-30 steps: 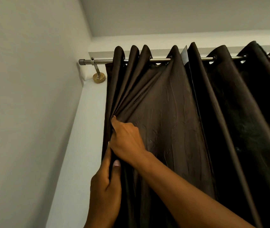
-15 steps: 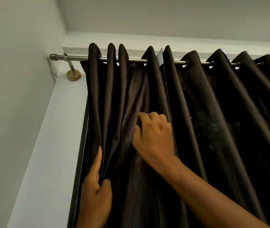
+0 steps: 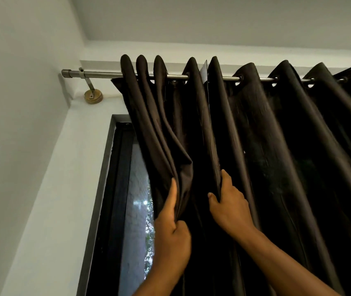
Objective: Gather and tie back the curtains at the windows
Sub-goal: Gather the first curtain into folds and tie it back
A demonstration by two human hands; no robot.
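- I am gripping the leftmost folds of the dark brown curtain (image 3: pixel 255 135) with my left hand (image 3: pixel 173 236), thumb pointing up along the cloth and fingers curled round the bunched edge.
- I am pinching a fold further right with my right hand (image 3: pixel 229 207), thumb on the near side and fingers tucked behind the cloth.
- My two hands are sitting near each other at about the same height, apart, with a dark hollow of curtain between them.
- The curtain is hanging by its eyelets from a metal rod (image 3: pixel 97 74) just under the ceiling, running off the right edge of the view.
- The first three folds at the left end are crowding close together on the rod, and they are slanting down and to the right toward my left hand.
- A small pale tag (image 3: pixel 203 70) is sticking up between two folds near the rod.
- The rod is resting in a bracket (image 3: pixel 93 96) with a round brass-coloured base fixed to the white wall, close to the room's corner.
- A black window frame (image 3: pixel 110 189) is showing to the left of the curtain's edge, and a strip of glass (image 3: pixel 137 210) beside it is letting in daylight and green leaves.
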